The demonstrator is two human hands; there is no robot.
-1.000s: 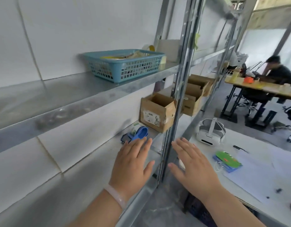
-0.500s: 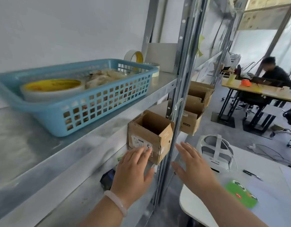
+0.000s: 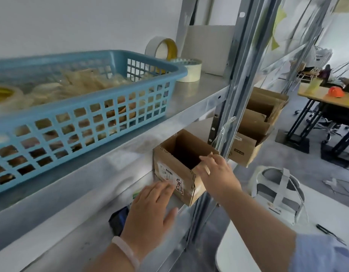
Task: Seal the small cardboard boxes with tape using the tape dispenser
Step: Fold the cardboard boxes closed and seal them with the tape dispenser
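Note:
A small open cardboard box (image 3: 174,167) with a white label stands on the lower metal shelf (image 3: 71,238). My left hand (image 3: 150,211) lies flat with straight fingers, its fingertips touching the box's labelled front. My right hand (image 3: 216,175) is at the box's near right corner, fingers on the top rim. The blue tape dispenser (image 3: 118,218) lies on the shelf left of my left wrist, mostly hidden by the hand. More open cardboard boxes (image 3: 252,138) stand further along the shelf behind the metal upright (image 3: 234,91).
A blue plastic basket (image 3: 87,118) with tape rolls fills the upper shelf, with two loose tape rolls (image 3: 164,49) behind it. A white headset (image 3: 277,193) and a pen (image 3: 326,231) lie on the white table at right. Desks and chairs stand further off.
Both hands moved forward onto the small box: the left now touches its front, the right reached its top corner. The view came closer to the shelf.

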